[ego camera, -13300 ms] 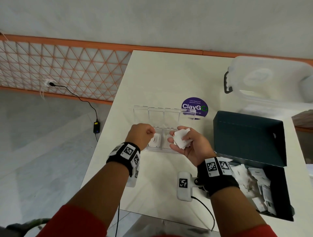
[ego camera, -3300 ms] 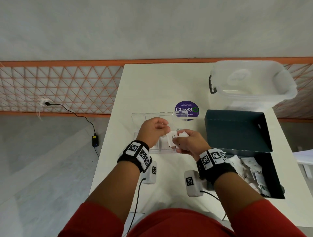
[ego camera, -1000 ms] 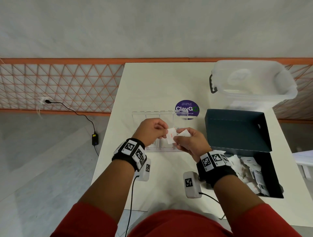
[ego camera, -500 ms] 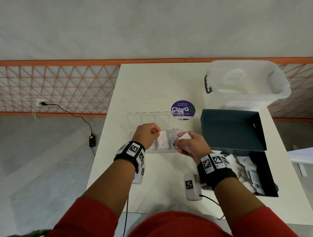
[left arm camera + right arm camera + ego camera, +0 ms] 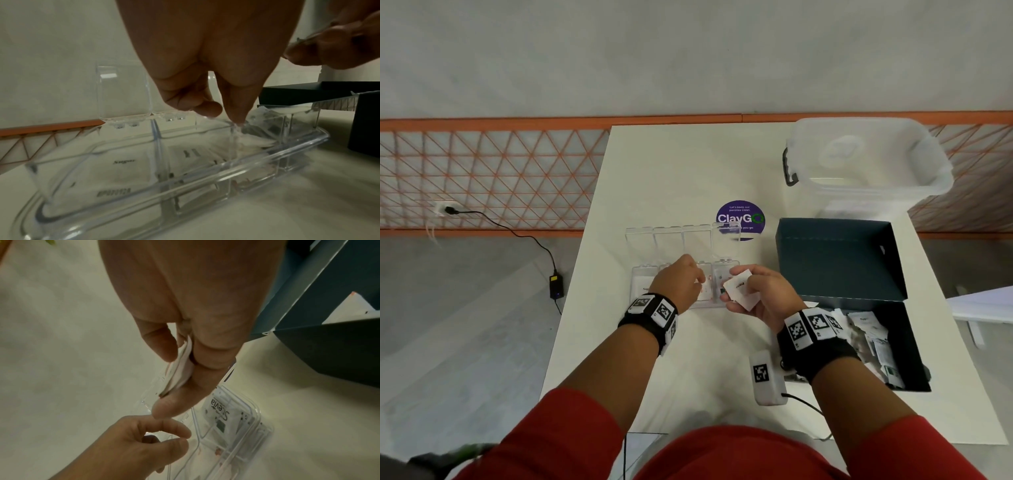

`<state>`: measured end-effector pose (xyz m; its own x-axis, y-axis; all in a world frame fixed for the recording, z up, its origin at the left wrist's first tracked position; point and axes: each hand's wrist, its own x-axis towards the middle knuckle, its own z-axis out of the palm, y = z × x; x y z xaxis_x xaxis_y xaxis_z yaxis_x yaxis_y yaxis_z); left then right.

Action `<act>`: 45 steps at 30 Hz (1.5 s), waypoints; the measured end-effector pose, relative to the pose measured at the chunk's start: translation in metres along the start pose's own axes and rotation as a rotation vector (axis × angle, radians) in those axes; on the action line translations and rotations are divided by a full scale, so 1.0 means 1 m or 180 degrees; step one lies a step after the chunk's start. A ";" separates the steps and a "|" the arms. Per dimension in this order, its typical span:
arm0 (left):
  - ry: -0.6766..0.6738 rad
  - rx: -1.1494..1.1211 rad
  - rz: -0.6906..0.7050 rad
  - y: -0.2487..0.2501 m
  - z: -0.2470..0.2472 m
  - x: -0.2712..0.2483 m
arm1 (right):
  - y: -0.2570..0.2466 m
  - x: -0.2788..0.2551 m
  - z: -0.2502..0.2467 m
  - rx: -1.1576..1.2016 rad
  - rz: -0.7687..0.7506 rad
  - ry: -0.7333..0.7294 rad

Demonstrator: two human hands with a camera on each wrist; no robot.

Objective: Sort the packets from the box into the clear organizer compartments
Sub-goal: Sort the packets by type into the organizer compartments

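The clear organizer (image 5: 640,284) lies on the white table with its lids (image 5: 681,240) standing open. White packets lie in its compartments: a Sugar one (image 5: 123,164) at the left, a Stevia one (image 5: 218,408) at the right. My left hand (image 5: 688,282) hovers over the middle compartments with fingers curled and nothing in them; a fingertip (image 5: 236,118) meets a divider. Just right of it, my right hand (image 5: 753,294) pinches a small stack of white packets (image 5: 739,287), seen edge-on (image 5: 183,363) in the right wrist view. The open dark teal box (image 5: 842,260) at the right holds several more packets (image 5: 873,335).
A clear lidded storage bin (image 5: 859,161) stands at the back right, behind the box. A purple ClayGO sticker (image 5: 740,219) lies behind the organizer. A white tagged device (image 5: 767,377) with a cable sits near the front edge. The table's left edge runs close to the organizer.
My left hand carried a red-printed packet from the right hand's stack down into a middle compartment and has let it go. The right hand still holds its stack.
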<state>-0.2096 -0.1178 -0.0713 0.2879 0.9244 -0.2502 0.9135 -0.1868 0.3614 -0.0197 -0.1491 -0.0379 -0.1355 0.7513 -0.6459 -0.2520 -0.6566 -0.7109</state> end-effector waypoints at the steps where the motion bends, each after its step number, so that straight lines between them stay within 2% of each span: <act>1: -0.0030 0.0081 0.0011 0.000 0.000 -0.001 | 0.000 0.000 0.002 -0.0036 -0.0006 -0.0020; 3: -0.0149 0.0162 -0.0025 -0.001 -0.001 -0.002 | 0.000 0.000 0.005 -0.0136 -0.0029 -0.0003; 5: -0.0128 -0.0136 -0.0070 -0.001 -0.007 -0.004 | 0.002 0.001 0.007 -0.0217 -0.0051 0.0047; 8: 0.0247 -0.1229 -0.0086 0.006 -0.019 -0.009 | 0.003 0.000 0.008 -0.0317 -0.0108 0.0158; 11: 0.0082 -0.2361 -0.0178 0.017 -0.030 -0.015 | 0.001 -0.001 0.011 -0.0384 -0.0181 0.0293; 13: 0.0037 -0.2553 -0.0168 0.021 -0.035 -0.017 | -0.001 -0.001 0.013 -0.0390 -0.0204 0.0320; 17: 0.0378 -0.2582 -0.0289 0.021 -0.040 -0.015 | -0.003 -0.004 0.020 -0.0572 -0.0158 0.0110; 20: 0.0384 -0.2660 -0.0289 0.017 -0.044 -0.014 | -0.003 -0.005 0.023 -0.0446 -0.0080 -0.0142; 22: 0.0422 -0.2654 -0.0245 0.015 -0.046 -0.013 | -0.004 -0.003 0.023 -0.0511 -0.0008 -0.0081; 27: 0.0989 -0.3070 -0.0551 0.009 -0.050 -0.013 | -0.003 -0.005 0.029 -0.0873 0.0072 -0.0345; 32: 0.0637 -0.3051 -0.0387 -0.001 -0.050 -0.017 | 0.001 -0.005 0.036 -0.0835 0.0068 -0.0347; 34: 0.0654 -0.2962 -0.0386 -0.006 -0.052 -0.018 | 0.003 -0.006 0.036 -0.0767 0.0107 -0.0386; 39: 0.1108 -0.2532 -0.0758 -0.026 -0.054 -0.016 | 0.007 -0.005 0.034 -0.0705 0.0138 -0.0374; 45: 0.0740 -0.1824 -0.0954 -0.045 -0.039 -0.016 | 0.009 -0.003 0.032 -0.0645 0.0143 -0.0213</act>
<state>-0.2663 -0.1113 -0.0482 -0.0812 0.9680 -0.2373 0.6294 0.2344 0.7409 -0.0524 -0.1549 -0.0337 -0.2073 0.7192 -0.6632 -0.0473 -0.6845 -0.7275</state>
